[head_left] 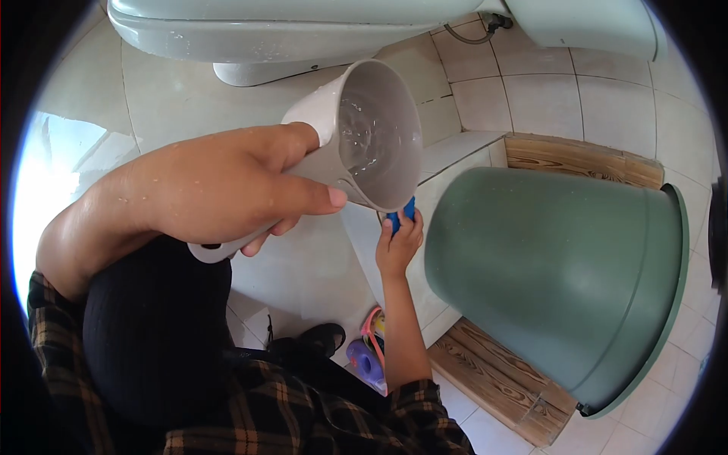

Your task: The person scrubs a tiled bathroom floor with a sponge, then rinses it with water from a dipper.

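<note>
My left hand, wet with drops, is closed around the handle of a pale grey water dipper. The dipper is tilted with its mouth facing right, and clear water moves inside it. Beyond and below its rim, my right hand is closed on a blue object. The dipper hides most of that object, so its kind cannot be made out. The right hand is close to a low tiled ledge.
A large green bin lies on its side at right, over wooden boards. A white toilet stands at the top, with a hose behind. Purple and pink items lie near my black shoe. The tiled floor looks wet.
</note>
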Available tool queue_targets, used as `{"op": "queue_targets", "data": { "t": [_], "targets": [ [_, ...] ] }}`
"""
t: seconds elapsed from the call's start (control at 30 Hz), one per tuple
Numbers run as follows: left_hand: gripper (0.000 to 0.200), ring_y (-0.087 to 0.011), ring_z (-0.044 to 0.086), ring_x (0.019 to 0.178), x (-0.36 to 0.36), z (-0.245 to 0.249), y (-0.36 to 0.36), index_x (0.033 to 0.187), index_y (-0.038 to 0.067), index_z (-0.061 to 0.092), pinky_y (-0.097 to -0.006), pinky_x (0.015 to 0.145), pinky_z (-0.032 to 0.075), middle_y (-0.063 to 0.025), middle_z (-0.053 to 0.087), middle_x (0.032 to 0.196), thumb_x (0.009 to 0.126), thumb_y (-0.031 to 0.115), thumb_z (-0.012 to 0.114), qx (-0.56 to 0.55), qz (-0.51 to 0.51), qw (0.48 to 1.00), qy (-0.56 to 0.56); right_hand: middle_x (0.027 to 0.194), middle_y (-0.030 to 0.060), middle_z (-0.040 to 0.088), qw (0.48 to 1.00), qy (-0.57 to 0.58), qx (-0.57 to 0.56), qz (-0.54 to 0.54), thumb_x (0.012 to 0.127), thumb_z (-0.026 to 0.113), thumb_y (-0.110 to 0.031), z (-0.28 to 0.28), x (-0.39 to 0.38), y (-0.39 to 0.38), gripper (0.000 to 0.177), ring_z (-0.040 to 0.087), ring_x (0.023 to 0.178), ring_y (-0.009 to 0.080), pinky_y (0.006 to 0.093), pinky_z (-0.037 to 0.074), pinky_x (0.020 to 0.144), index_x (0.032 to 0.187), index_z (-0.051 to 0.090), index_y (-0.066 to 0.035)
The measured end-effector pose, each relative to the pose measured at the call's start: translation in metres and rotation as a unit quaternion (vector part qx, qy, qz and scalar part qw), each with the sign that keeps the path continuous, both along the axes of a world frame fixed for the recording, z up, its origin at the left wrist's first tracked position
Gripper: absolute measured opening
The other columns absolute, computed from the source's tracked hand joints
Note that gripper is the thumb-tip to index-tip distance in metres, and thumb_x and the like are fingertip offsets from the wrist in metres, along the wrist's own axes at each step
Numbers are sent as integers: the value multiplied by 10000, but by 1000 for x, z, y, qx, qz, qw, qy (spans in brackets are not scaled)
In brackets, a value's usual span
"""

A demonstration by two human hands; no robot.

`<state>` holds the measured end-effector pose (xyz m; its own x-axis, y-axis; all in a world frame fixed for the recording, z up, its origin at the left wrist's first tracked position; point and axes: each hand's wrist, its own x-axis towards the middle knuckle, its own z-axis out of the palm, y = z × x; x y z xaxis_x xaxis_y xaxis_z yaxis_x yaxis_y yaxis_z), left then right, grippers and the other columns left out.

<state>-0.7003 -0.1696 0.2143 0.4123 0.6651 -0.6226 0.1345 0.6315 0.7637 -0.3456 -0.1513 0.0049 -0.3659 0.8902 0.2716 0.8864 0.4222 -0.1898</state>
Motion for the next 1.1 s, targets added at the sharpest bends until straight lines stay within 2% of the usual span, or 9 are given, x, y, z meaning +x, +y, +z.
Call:
{"op": "queue_targets", "data": {
  "t": [0.23,0.33,0.43,0.53,0.6,0.67,0.77,0.93,1.1],
  "targets": [
    [452,-79,465,445,0,4,1,1157,-48,365,-216,430,389,-15,480,598,861,251,528,-3,-17,1000,23,1164,213,436,994,-37,18,-99,816,524,-234,1,-9,94,359,448,1040,372,443,330,890,1132,470,-70],
    [392,-109,501,489,-3,-3,1,868,-40,433,-246,439,407,-44,497,632,841,338,534,10,-16,1000,14,1143,212,462,993,-32,13,-116,783,551,-239,0,-32,86,367,470,1013,373,432,357,868,1101,492,-65],
    [400,-113,506,502,-8,-6,2,865,-40,431,-255,437,412,-48,499,639,839,345,535,1,-14,1000,12,1096,164,535,999,-18,-45,22,726,602,-254,14,-46,45,376,529,978,329,380,392,855,1045,548,-64],
    [401,-77,472,453,-9,-5,1,1099,-48,388,-209,426,395,-15,480,597,863,247,524,-24,-1,1000,12,1053,161,549,984,-90,-143,49,687,622,-210,22,-35,74,294,551,907,320,456,392,851,969,593,-132],
    [396,-79,473,453,-10,-5,0,1083,-48,391,-211,428,397,-16,479,596,862,251,527,-26,-4,1000,14,1029,118,583,954,-263,-89,115,699,616,-239,19,-19,122,276,563,921,270,396,440,811,966,614,-172],
    [392,-81,474,454,-12,-4,0,1068,-48,391,-213,429,399,-17,478,595,861,256,530,-25,0,1000,11,941,87,621,920,-372,-123,17,710,605,-286,16,-23,158,236,582,884,240,362,471,738,914,650,-177],
    [396,-83,477,458,-14,-4,1,1052,-50,389,-216,430,400,-19,476,594,860,264,535,-25,1,1000,7,931,86,639,862,-449,-237,-20,743,542,-391,4,-49,157,299,595,881,241,373,474,721,882,670,-158],
    [432,-83,483,472,-17,-12,-2,1074,-65,370,-221,432,402,-28,477,601,861,271,538,-22,3,1000,3,927,92,640,862,-399,-295,101,743,540,-370,-13,-98,99,287,595,883,251,377,474,721,885,671,-157],
    [434,-82,482,475,-18,-7,0,1082,-68,371,-218,434,400,-27,477,602,861,268,536,-29,-6,1000,10,924,98,640,873,-415,-257,20,742,537,-349,-12,-59,162,277,596,885,262,382,475,721,888,672,-156]
  ]
}}
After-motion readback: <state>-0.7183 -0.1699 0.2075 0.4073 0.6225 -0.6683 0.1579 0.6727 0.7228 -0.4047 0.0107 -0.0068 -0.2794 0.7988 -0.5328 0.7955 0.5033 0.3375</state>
